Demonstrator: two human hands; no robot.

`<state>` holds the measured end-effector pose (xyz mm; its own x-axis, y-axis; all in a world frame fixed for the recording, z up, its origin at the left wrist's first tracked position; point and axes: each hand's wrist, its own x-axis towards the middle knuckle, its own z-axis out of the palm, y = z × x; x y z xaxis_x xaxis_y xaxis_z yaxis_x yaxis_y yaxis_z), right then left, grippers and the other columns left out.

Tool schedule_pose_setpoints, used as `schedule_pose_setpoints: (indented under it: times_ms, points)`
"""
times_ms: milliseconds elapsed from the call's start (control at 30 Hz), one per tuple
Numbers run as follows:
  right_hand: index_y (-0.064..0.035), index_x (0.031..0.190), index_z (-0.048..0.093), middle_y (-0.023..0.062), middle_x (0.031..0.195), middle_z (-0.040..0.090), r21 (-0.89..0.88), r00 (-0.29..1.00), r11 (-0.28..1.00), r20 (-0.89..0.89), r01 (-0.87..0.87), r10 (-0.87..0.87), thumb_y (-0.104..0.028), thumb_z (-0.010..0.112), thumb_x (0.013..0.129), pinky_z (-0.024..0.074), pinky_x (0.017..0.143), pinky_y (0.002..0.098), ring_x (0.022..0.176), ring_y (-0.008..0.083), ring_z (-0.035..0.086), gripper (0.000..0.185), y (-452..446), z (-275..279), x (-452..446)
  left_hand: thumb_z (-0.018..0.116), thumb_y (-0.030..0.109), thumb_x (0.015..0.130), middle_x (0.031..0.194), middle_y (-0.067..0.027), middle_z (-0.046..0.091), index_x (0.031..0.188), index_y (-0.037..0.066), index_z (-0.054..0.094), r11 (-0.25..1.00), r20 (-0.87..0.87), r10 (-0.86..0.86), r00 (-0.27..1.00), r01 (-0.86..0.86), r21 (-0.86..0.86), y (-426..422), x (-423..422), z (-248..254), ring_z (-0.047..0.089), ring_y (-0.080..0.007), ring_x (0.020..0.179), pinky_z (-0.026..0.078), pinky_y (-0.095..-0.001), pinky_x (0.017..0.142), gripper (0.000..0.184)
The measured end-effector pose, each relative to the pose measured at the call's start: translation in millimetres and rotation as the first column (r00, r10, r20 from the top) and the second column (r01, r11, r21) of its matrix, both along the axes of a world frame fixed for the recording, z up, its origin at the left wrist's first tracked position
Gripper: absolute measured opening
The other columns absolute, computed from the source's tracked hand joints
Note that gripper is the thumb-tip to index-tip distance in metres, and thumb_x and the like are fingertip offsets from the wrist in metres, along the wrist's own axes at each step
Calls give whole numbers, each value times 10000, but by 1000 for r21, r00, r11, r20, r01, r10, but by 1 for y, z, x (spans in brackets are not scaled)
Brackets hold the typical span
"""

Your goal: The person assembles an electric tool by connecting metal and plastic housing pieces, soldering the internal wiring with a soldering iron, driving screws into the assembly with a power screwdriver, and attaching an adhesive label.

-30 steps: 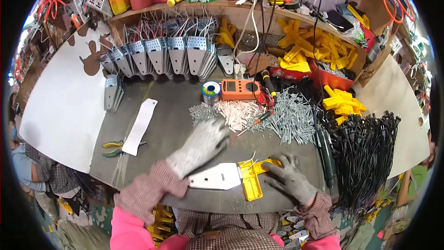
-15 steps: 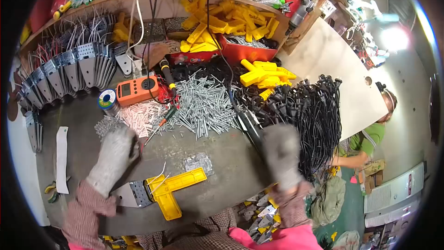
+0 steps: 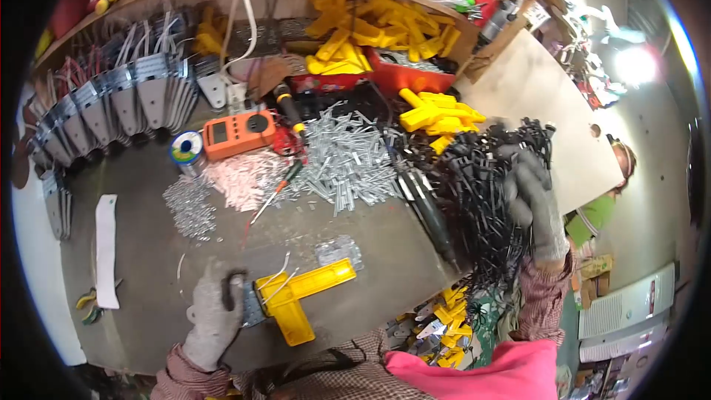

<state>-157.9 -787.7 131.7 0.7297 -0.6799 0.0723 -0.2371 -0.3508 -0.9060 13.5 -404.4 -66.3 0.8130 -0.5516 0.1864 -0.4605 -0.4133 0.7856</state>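
My left hand [image 3: 213, 310], in a grey glove, closes around the metal plate [image 3: 254, 305] at the end of a yellow T-shaped plastic housing [image 3: 290, 317]. The housing lies open on the bench, with white wires sticking out near its joint. My right hand [image 3: 535, 204], also gloved, is over the bundle of black power cords [image 3: 481, 207] at the right. Its fingers look apart and touch the cords. Their tips are somewhat blurred, and I see no cord clearly gripped. A small clear plastic bag [image 3: 341, 251] lies behind the housing.
Piles of silver screws [image 3: 344, 159], pink pieces [image 3: 241, 181] and small metal parts [image 3: 189, 207] cover the middle. Around them are an orange meter [image 3: 238, 135], solder spool [image 3: 186, 150], screwdriver [image 3: 278, 191] and yellow housings [image 3: 437, 115]. A person in green [image 3: 592, 218] is at the right.
My right hand has moved right from beside the black tool onto the cords. My left hand has come down from near the pink pieces to the metal plate. The view has shifted slightly.
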Motion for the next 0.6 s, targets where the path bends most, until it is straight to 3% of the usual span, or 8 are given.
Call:
schedule_pose_setpoints:
  times_ms: [167,200,233,267,333,400,467,600]
  points:
    - [-59,1355,516,-44,744,450,799,939,496,318,-340,131,-188,449,1055,175,417,159,473,-8,248,333,69,-73,72,570,-2,889,908,-166,619,1007,73,601,992,197,-2,980,-22,120,4,-5,-13,610,-393,859,487,-477,781,143]
    - [-46,1372,500,8,816,538,704,885,539,396,-463,242,-228,466,1050,351,484,181,540,46,423,371,56,-101,87,575,3,884,910,-167,612,1015,72,601,995,175,-22,984,5,97,7,-7,-12,607,-391,851,483,-475,760,150]
    - [-33,1369,501,61,890,582,272,927,902,266,-336,266,-229,500,1033,433,613,252,663,127,516,390,26,-150,114,578,8,880,933,-167,599,1007,65,596,995,78,-27,997,19,103,12,-10,-6,600,-388,848,482,-468,741,141]
    - [-20,1367,503,113,964,625,-276,966,947,148,-167,214,-229,534,1015,515,742,324,785,207,609,411,6,-187,133,578,8,880,933,-167,599,1007,65,596,993,72,-10,997,1,121,16,-13,-6,600,-388,848,482,-468,741,141]
    - [-6,1318,547,242,1128,604,-928,985,333,-166,-168,37,-67,636,824,436,990,439,1084,404,547,506,37,-150,124,584,11,873,956,-168,591,1004,52,595,995,144,-36,989,21,101,23,-16,-7,598,-386,853,485,-456,737,138]
    - [-59,1317,564,202,1186,567,-769,917,503,-303,-395,259,-73,650,782,438,975,422,1098,369,539,542,35,-141,95,591,11,867,948,-165,593,1007,47,597,998,124,-12,992,4,60,24,-14,-4,599,-382,861,485,-454,736,146]
    - [-114,1252,602,133,1203,538,-259,402,310,-659,-915,636,-96,679,781,433,953,436,1110,301,530,477,39,-119,71,598,14,859,928,-160,598,1016,52,599,997,141,-71,987,66,40,24,-12,-9,605,-379,861,494,-449,751,162]
    - [-145,1086,619,64,1164,538,-290,274,69,-761,-954,589,-162,702,794,420,932,471,1075,246,531,304,97,-147,4,617,-37,812,896,-143,615,1000,56,590,997,57,-52,997,48,60,22,-12,-5,621,-376,836,513,-437,775,211]
